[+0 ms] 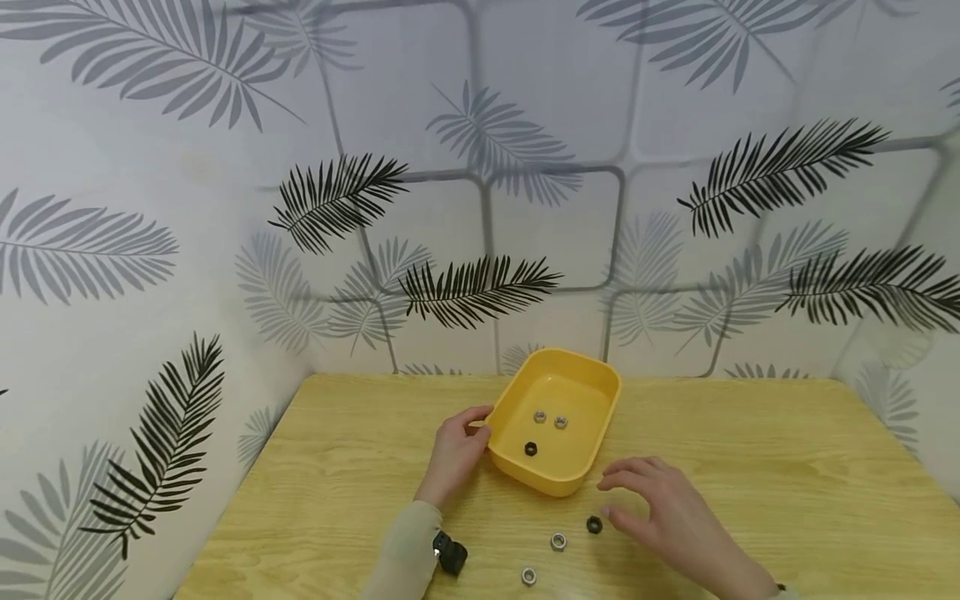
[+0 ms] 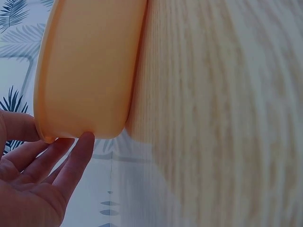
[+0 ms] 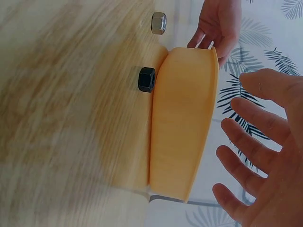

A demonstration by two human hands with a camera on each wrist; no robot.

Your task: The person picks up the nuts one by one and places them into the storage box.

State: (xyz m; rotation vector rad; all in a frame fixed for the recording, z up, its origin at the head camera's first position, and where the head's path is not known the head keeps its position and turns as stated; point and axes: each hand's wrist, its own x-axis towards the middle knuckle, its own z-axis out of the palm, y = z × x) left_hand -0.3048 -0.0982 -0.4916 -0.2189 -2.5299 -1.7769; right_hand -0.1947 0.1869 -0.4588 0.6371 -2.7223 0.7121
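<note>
A yellow plastic tray (image 1: 577, 385) stands on the table, holding two silver hex nuts (image 1: 560, 422) and a black hex nut (image 1: 531, 448). At its left side my left hand (image 1: 455, 454) pinches the rim between thumb and fingers, the fingers against the outer wall (image 2: 90, 71). My right hand (image 1: 667, 508) hovers to the right of the tray with fingers spread and slightly bent, nothing in them. Just left of its thumb lies another black nut (image 1: 594, 524). Nearer the front are two loose silver nuts, one (image 1: 558, 542) beside the black nut, the other (image 1: 528, 576) closer to me.
The wood-grain table (image 1: 330, 475) meets a wall covering (image 1: 525, 225) with leaf patterns close behind the tray. A black device (image 1: 450, 553) is strapped to my left wrist, low over the table.
</note>
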